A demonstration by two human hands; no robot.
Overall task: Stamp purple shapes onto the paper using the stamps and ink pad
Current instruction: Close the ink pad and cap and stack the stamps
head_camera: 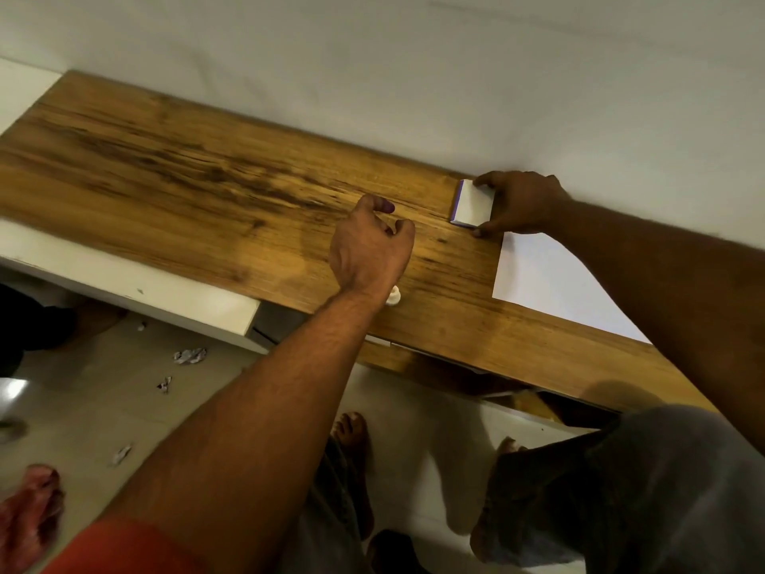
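The place looks like a room in a home. A wood-grain bench (198, 171) stands against a plain pale wall (414, 55), over a glossy light tiled floor (103, 399) strewn with crumpled paper scraps (189, 356). Bare feet (352, 432) stand on the tiles, which suggests a domestic setting.

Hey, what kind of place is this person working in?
Probably a room in a home, not a workshop: a wooden tabletop against a plain white wall, a tiled floor with crumpled paper scraps, and bare feet.
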